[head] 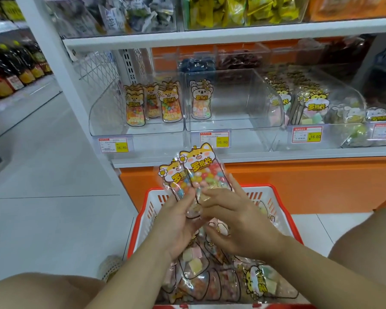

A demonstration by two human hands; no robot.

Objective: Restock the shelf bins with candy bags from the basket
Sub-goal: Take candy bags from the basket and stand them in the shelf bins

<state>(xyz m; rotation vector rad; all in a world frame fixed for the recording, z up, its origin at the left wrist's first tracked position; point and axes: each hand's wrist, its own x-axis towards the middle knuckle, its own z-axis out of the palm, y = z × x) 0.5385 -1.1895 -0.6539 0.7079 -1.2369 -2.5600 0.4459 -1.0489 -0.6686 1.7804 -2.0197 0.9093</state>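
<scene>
Two candy bags (196, 172) with a yellow cartoon dog and coloured jelly beans are held upright above the basket (274, 195), side by side and overlapping. My left hand (176, 221) grips their lower left edge. My right hand (236, 217) grips the lower right edge. The red and white basket on the floor holds several more bags (218, 279). On the shelf ahead, the left clear bin (112, 117) holds a few matching jelly bean bags (152, 103). The middle bin (250, 101) holds one bag of ring candy (201, 101).
Bins to the right (308, 108) are fuller with marshmallow bags. Price tags (114, 144) hang on the shelf front. An upper shelf (210, 39) of packed bins overhangs. An orange base panel (299, 186) lies below. My knees flank the basket. An aisle with bottles (13, 68) runs at left.
</scene>
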